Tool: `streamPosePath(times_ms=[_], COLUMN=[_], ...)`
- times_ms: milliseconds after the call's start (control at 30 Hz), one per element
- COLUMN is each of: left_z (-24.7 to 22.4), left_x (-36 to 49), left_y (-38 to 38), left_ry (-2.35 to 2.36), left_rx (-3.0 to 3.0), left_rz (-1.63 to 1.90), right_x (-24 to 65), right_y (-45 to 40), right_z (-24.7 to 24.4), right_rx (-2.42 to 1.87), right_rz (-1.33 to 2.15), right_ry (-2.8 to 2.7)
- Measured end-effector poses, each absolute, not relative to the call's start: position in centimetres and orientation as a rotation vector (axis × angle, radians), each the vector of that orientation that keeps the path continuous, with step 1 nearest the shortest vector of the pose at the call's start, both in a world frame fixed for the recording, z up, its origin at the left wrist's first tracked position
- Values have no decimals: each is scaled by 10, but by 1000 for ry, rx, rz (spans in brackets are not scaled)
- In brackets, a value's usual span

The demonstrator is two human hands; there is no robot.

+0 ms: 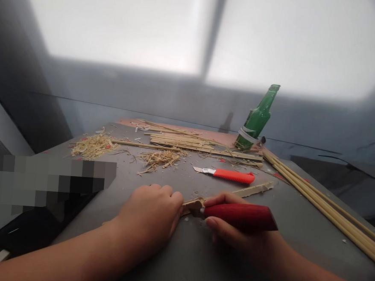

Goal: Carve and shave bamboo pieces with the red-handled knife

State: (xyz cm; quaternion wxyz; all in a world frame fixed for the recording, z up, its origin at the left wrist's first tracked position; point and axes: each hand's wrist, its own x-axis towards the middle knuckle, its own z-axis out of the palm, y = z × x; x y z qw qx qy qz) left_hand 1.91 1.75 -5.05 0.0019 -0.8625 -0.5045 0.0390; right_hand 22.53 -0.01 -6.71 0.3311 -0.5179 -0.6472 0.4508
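Note:
My left hand is closed over the near end of a flat, pale wood-like strip and presses it to the table. The strip runs on past my right hand, toward the right. In my right hand is a short-bladed carving knife with a polished red handle. Its blade meets the strip right beside my left knuckles, where the surface looks roughened. Part of the strip is hidden behind my right fingers. Beyond the hands lies a red utility knife, its blade extended and pointing left.
Piles of shavings and thin splinters lie at the left and centre. Behind them rest several sticks. A tilted green bottle stands at the back right. Long rods line the right edge; a black object sits left.

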Motion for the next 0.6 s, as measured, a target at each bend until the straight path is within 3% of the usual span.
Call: streamPosePath(times_ms=[600], left_z=[-51], left_x=[19], left_y=[19], left_ry=[-1588], left_rx=[-2695], left_rz=[135], right_x=[228], right_y=[6], right_z=[-74], right_rx=[-1386], right_rz=[1220], right_ry=[-1670])
